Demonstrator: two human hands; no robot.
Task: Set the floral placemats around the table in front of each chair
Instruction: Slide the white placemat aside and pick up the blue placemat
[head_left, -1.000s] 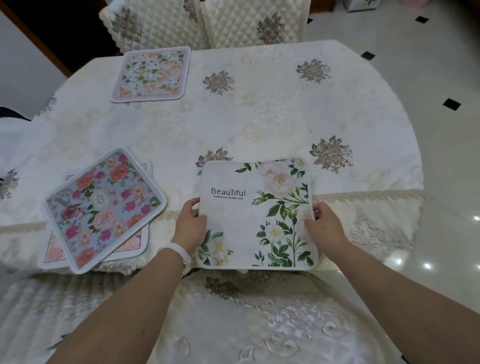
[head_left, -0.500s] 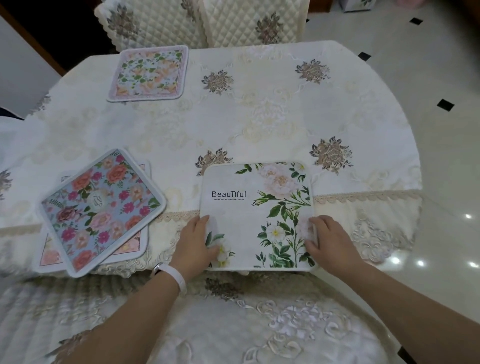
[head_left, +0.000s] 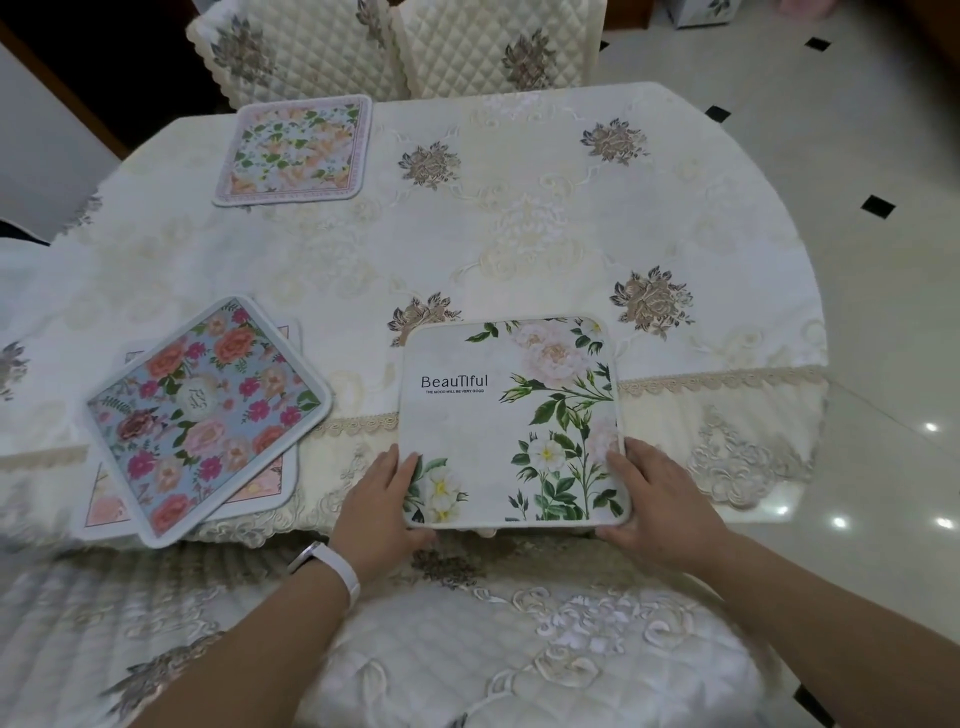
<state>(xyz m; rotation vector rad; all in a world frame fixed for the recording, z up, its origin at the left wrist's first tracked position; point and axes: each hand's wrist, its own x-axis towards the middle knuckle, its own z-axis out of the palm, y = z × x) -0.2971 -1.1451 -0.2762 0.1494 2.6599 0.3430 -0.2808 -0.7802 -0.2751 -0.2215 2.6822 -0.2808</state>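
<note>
**Hands slide down to the near corners**

Both hands have slid down the sides of the white placemat (head_left: 498, 415) and now sit at its two near corners. The left hand (head_left: 387, 499) holds the near left corner, with its fingers on top by the edge. The right hand (head_left: 654, 499) holds the near right corner, with its thumb on the side edge and its fingers curled under. A white band (head_left: 337, 566) is on the left wrist.

The white placemat has stayed in about the same spot. It lies flat at the near side of the table (head_left: 519, 234), and its near part sticks out past the lace line of the cloth (head_left: 727, 382). The near chair (head_left: 519, 649) is right below it.

To the left, a blue placemat (head_left: 208, 415) lies tilted on top of a pink placemat (head_left: 106, 504). Across the table, a far placemat (head_left: 293, 148) lies in front of the two far chairs (head_left: 493, 47). A shiny floor (head_left: 883, 156) shows on the right.
</note>
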